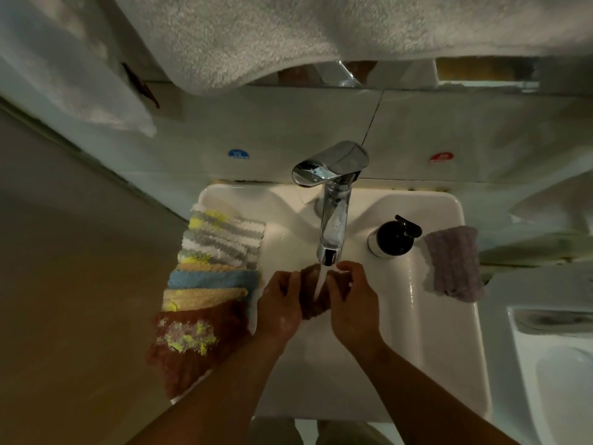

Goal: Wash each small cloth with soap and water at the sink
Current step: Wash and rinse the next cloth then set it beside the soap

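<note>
Both my hands meet just below the tap (333,220), over the basin of the white sink (417,316). My left hand (282,303) and my right hand (353,303) each have their fingers curled round one edge of a small brown cloth (313,311), gripping it between them. Water (321,281) runs from the tap's spout straight onto this cloth.

Left of the tap, a row of overlapping cloths (218,252) lies along the sink's edge: grey, white and yellow striped ones, then blue and tan. Nearest me in that row is a dark red cloth with yellow flecks (195,342).

Just right of the tap stands a black pump bottle (393,236), and further right a purple cloth (454,261) drapes over the sink's rim. Behind the tap, a blue sticker (238,154) and a red sticker (441,156) sit on the wall, with a white towel (288,36) hanging above.
</note>
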`<action>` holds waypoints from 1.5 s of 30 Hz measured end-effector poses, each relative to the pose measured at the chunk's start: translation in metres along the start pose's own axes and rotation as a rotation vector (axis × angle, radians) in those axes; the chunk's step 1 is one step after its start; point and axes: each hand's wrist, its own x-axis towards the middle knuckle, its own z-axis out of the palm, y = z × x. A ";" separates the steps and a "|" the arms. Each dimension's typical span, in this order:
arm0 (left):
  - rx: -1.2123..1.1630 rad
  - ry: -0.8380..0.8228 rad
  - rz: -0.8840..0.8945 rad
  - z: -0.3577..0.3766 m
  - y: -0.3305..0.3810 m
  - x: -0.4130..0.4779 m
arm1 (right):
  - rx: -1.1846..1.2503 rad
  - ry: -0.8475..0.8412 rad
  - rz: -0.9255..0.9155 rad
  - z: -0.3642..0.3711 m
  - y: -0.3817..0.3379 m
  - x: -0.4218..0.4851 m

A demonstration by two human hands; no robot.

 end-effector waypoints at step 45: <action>0.005 -0.044 0.283 0.010 0.007 -0.021 | 0.197 -0.153 -0.090 0.014 -0.004 -0.015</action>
